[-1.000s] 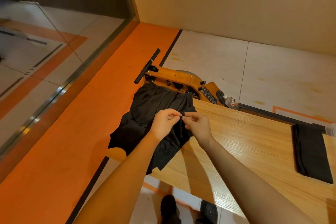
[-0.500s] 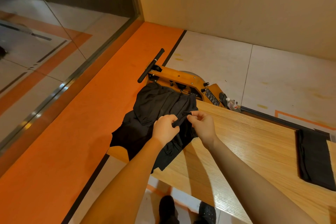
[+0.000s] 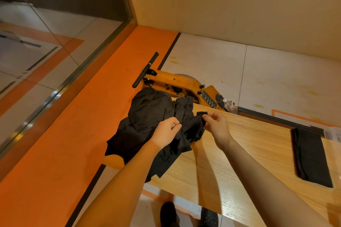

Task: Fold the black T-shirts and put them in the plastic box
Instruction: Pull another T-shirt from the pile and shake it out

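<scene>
A heap of crumpled black T-shirts lies on the left end of the wooden table, partly hanging over its edge. My left hand pinches a fold of the top shirt near the middle of the heap. My right hand pinches the same shirt's edge a little to the right, and a short band of cloth stretches between the two hands. A folded black T-shirt lies flat at the table's right side. A corner of clear plastic shows at the right edge; I cannot tell if it is the box.
A wooden exercise machine with a black handle stands on the floor just behind the table's left end. A small bottle sits by it. A glass wall runs along the left. My shoes show below the table's near edge.
My hands have drawn apart: the right hand has moved rightward with the shirt's edge, stretching cloth between them. The view has shifted slightly.
</scene>
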Demonstrator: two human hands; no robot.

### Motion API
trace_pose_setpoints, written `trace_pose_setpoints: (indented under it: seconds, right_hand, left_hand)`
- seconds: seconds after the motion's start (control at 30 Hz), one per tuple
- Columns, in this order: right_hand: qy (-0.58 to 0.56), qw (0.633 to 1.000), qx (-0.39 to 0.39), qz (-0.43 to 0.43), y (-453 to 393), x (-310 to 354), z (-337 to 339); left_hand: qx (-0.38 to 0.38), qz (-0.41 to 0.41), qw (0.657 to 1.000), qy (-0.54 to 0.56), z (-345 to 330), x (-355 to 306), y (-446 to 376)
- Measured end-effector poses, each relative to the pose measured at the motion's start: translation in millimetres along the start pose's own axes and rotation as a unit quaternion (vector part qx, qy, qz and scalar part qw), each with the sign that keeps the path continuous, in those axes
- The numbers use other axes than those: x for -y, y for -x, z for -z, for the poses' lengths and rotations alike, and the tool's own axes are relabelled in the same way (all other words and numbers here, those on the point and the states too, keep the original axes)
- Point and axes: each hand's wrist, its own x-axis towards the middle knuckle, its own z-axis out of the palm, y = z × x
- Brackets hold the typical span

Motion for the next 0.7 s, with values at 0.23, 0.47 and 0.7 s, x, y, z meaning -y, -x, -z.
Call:
trace_pose_setpoints:
  seconds: [0.23,0.47,0.7]
  right_hand:
    - [0.010,0.996,0.073,-0.050,3.5,9.8,13.0]
    - [0.057,0.998,0.017,-0.012,5.3,-18.8,14.1]
    - [0.112,0.992,-0.057,0.002,-6.8,-48.2,41.7]
  left_hand:
    - [0.078,0.037,0.992,0.094,32.1,-9.7,16.7]
    - [0.070,0.082,0.988,-0.114,23.0,20.1,6.0]
    - [0.062,0.125,0.977,-0.161,8.4,33.7,-11.8]
